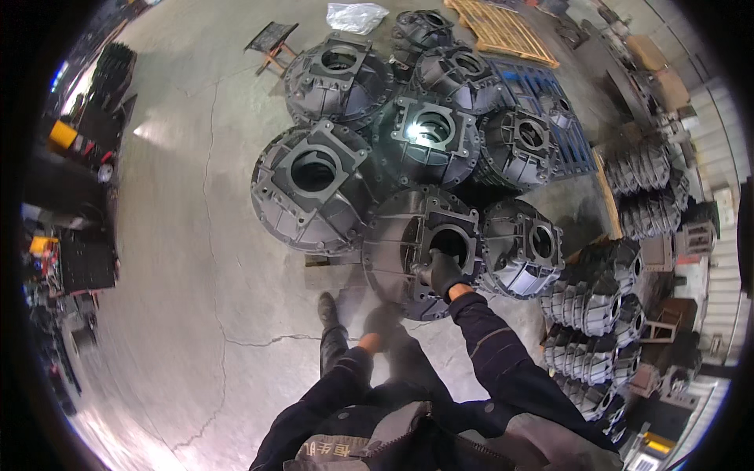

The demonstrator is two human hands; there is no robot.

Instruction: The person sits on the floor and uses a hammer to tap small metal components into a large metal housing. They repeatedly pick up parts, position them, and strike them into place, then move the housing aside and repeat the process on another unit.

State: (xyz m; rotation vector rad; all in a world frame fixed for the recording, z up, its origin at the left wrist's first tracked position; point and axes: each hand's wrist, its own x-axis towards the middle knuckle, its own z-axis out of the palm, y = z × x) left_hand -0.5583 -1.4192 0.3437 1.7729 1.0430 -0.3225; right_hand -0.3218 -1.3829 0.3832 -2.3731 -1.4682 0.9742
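In front of me stands a dark grey cast-metal bell housing [397, 243], with ribs and a large round hole. My right hand [444, 272], in a dark glove, is closed on the rim of that hole, its fingers partly hidden inside. My left hand [383, 320], also gloved, hangs by the lower left edge of the same housing. Motion smears its fingers, and I cannot tell whether it touches the metal. Another bell housing [275, 188] sits just beyond to the left, and a smaller-looking one [503, 263] is close on the right.
Several more bell housings [338, 94] stand grouped behind. A blue pallet [577, 145] and a yellowish wooden pallet [503, 31] lie at the back right. Stacked castings [581, 306] line the right side. A folding stool [271, 39] and a white plastic sheet [356, 17] are at the far end.
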